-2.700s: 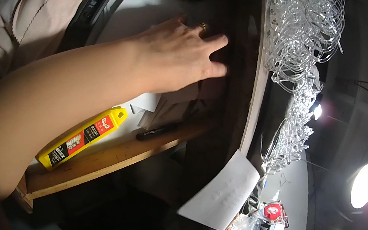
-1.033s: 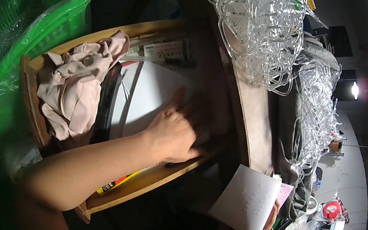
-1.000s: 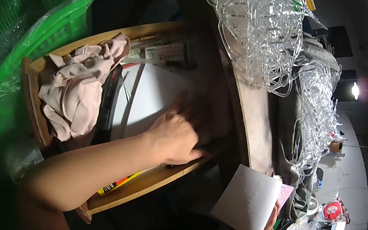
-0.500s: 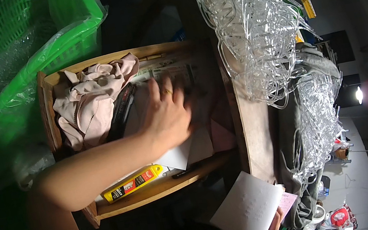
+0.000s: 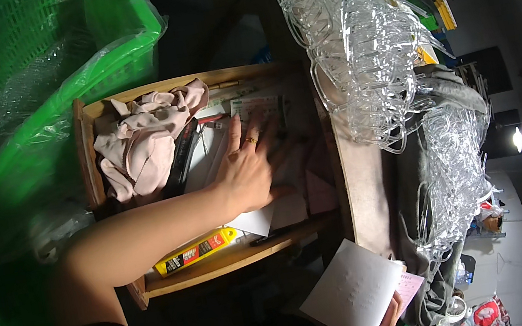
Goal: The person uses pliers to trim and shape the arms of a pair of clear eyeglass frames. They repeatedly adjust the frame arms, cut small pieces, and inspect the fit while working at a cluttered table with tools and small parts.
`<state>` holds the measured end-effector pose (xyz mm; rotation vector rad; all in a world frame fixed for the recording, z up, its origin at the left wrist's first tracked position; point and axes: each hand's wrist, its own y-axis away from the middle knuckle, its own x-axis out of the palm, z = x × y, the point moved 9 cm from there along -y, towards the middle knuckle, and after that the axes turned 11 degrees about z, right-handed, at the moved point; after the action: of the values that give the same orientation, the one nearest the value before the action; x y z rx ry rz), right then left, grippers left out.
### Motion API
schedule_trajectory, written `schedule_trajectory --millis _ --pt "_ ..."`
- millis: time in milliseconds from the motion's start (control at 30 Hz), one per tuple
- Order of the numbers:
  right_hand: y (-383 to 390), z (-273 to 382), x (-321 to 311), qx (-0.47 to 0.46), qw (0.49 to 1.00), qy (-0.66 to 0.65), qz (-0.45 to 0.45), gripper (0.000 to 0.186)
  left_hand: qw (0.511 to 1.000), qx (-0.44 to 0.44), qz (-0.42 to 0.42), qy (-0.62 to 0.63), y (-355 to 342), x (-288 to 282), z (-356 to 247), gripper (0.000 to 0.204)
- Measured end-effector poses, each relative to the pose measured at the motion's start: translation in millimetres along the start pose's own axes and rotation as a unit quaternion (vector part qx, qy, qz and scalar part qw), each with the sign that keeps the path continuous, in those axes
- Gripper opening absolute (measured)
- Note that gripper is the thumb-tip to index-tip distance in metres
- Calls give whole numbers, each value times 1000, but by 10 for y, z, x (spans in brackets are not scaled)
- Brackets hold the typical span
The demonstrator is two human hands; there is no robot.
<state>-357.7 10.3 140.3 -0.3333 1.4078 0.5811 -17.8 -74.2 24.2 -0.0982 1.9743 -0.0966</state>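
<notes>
My left hand [image 5: 248, 168] reaches palm down into an open wooden drawer [image 5: 257, 265], fingers spread over loose papers, with a ring on one finger. A white sheet [image 5: 258, 220] lies under it, and a printed slip [image 5: 258, 105] is by the fingertips. Beside the hand are a black tool or case [image 5: 182, 155], whose kind I cannot make out, and a crumpled pale pink cloth [image 5: 147, 144]. Nearer me lies a yellow box [image 5: 196, 251]. At the lower right my right hand [image 5: 388, 321] is closed on white paper [image 5: 354, 289] and a pink slip [image 5: 410, 290]; its fingers are partly hidden.
A green plastic crate [image 5: 53, 115] with clear plastic film stands left of the drawer. Right of it runs a table edge [image 5: 368, 207], with clear looped tubing [image 5: 362, 63] heaped on top and more clear bundles [image 5: 451, 165] on dark grey cloth [image 5: 417, 206].
My left hand has shifted slightly within the drawer and its fingers have spread, uncovering more of the printed slip. The drawer appears a little farther right in view. My right hand still holds the papers.
</notes>
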Motion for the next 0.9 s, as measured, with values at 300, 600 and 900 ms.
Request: schedule_trajectory --millis 300,600,900 --pt "2 -84 -36 -13 999 -37 -33 48 986 -162 -33 23 534 -987 512 68" --pt "-22 46 -92 -38 997 -52 -47 43 926 -350 130 51 1254 -179 874 78" --pt "13 48 -83 -46 996 -54 -52 44 953 -274 86 98 827 -97 252 91"
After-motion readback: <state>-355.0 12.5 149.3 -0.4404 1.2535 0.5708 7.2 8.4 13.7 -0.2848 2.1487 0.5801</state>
